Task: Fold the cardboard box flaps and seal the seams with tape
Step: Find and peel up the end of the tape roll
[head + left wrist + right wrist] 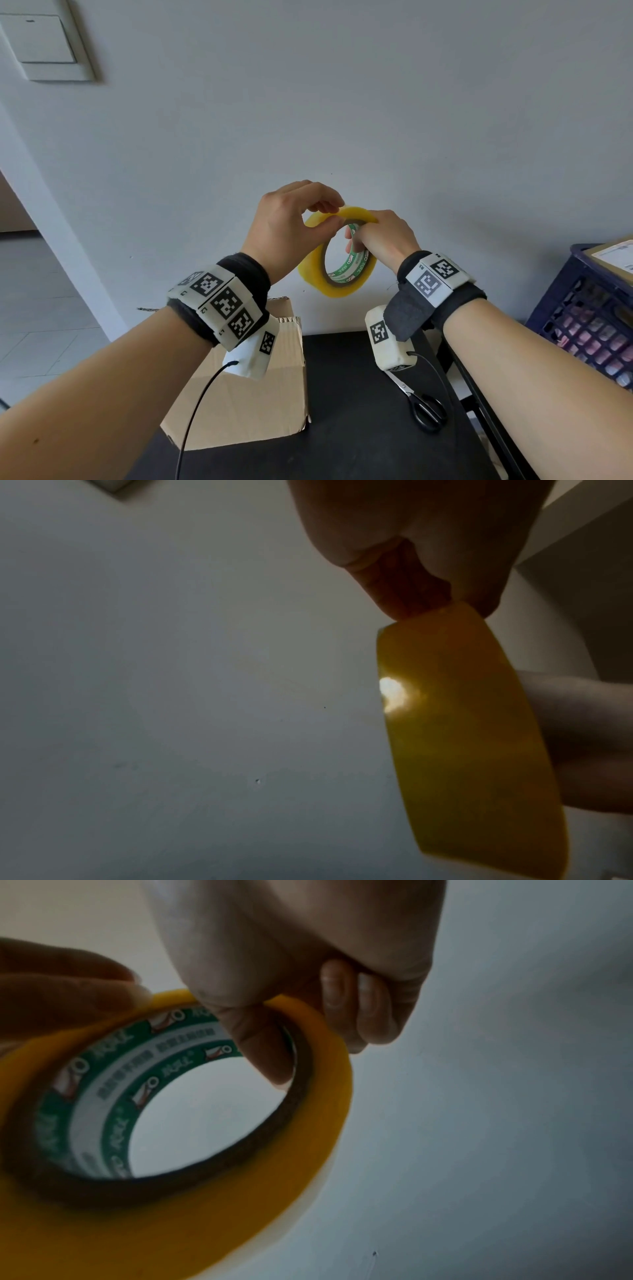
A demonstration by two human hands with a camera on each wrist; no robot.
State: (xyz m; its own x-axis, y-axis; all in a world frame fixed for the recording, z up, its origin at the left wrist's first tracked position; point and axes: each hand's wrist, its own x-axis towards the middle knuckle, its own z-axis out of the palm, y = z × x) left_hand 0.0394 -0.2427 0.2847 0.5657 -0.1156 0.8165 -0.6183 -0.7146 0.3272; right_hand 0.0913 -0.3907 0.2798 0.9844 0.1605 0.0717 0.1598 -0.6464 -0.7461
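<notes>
Currently, the head view shows both hands raised in front of the wall, above the black table [342,411]. The right hand [387,236] grips the tape roll [337,253] with fingers hooked through its core, while the left hand [287,226] pinches the roll's upper rim between thumb and forefinger, apparently seeking the free end. The cardboard box [246,394] stands on the table below the left wrist; whether its flaps are folded cannot be told. Scissors [421,404] lie to its right, well apart from it, and a dark crate [589,308] stands at the far right. From the left wrist view, the left fingertips [404,588] press together on the roll's top edge [462,723]. From the right wrist view, the right hand [308,961] wraps around the roll [240,1204], one finger [263,1047] inside the printed core. To do this step well, hold the roll steady, catch the tape end with a fingernail, and peel evenly to prevent splitting or sticking back.
</notes>
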